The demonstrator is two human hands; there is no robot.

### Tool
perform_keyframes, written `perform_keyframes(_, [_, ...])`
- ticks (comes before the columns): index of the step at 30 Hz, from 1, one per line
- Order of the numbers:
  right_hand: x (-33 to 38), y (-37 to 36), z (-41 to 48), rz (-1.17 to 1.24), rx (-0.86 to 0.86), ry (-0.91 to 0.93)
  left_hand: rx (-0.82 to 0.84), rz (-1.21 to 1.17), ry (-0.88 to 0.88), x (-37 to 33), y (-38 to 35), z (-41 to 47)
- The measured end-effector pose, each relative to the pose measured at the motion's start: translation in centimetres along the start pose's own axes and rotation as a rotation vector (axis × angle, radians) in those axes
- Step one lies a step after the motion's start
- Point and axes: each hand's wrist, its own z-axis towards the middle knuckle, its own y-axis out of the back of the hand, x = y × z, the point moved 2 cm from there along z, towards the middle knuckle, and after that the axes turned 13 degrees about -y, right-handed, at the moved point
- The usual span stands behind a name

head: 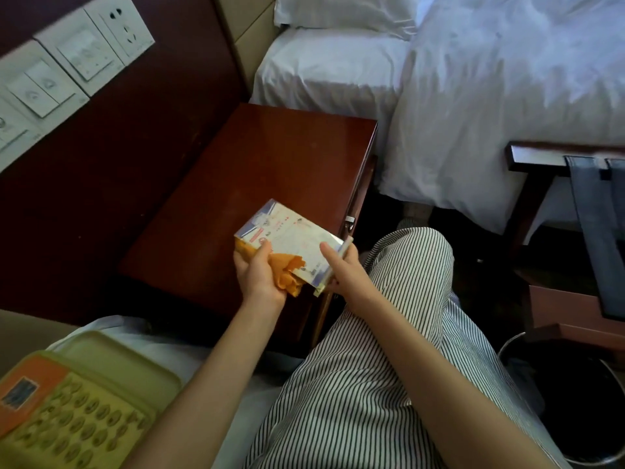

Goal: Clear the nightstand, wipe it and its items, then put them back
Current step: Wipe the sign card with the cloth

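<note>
My right hand (pixel 341 269) pinches the card (pixel 291 236) by its right edge, thumb on top, holding it tilted over the nightstand's (pixel 257 157) front corner nearest me. My left hand (pixel 258 275) grips the cloth (pixel 287 270), bunched against the card's near face. The card looks light, stiff and glossy, so probably slippery; I'd hold it by the edges and rub gently.
</note>
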Motion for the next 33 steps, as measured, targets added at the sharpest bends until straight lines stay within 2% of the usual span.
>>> perform_keyframes(3, [0.0,0.4,0.6,0.089,-0.099,-0.01,0.103,0.291,-0.128,-0.3,-0.6,-0.8])
perform_keyframes(6, [0.3,0.9,1.3,0.126,-0.165,-0.026,0.13,0.541,-0.482,-3.5,0.3,0.4])
perform_keyframes(8, [0.4,0.9,1.4,0.109,-0.184,-0.013,0.278,1.034,-0.718,-6.1,0.7,1.1])
perform_keyframes(9, [0.4,0.8,1.4,0.091,-0.186,-0.007,0.381,1.276,-0.779,-7.1,0.7,1.3])
perform_keyframes(11, [0.4,0.7,1.4,0.055,-0.188,-0.001,0.561,1.498,-0.748,-8.4,0.0,1.2])
perform_keyframes(13, [0.3,0.7,1.4,0.036,-0.181,0.006,0.7,1.476,-0.592,-9.1,-1.3,0.9])
perform_keyframes(16, [0.3,0.6,1.4,-0.012,-0.205,0.006,0.868,1.281,-0.343,-8.3,-4.0,1.7])
perform_keyframes(18, [0.3,0.5,1.5,-0.042,-0.205,0.022,0.911,1.302,-0.319,-6.0,-5.9,2.8])
perform_keyframes(20, [-0.1,0.4,2.0,-0.077,-0.206,0.034,0.882,1.529,-0.438,-2.5,-6.8,4.2])
perform_keyframes(22, [-0.4,0.5,2.4,-0.122,-0.219,0.024,0.779,1.696,-0.641,0.6,-6.3,4.8])
perform_keyframes(25, [-0.9,0.5,3.1,-0.145,-0.231,0.031,0.583,1.649,-1.04,2.3,-4.7,4.0])
perform_keyframes(26, [-1.0,0.5,3.3,-0.154,-0.238,0.041,0.522,1.632,-1.084,2.6,-4.1,3.7])
perform_keyframes(27, [-1.0,0.4,3.3,-0.159,-0.239,0.042,0.539,1.629,-1.043,2.9,-3.6,3.3])
perform_keyframes(29, [-0.9,0.3,3.2,-0.156,-0.236,0.038,0.677,1.591,-0.949,4.1,-2.3,2.3])
perform_keyframes(33, [-0.4,0.4,3.0,-0.134,-0.247,0.005,0.939,1.488,-1.05,6.1,0.1,0.7])
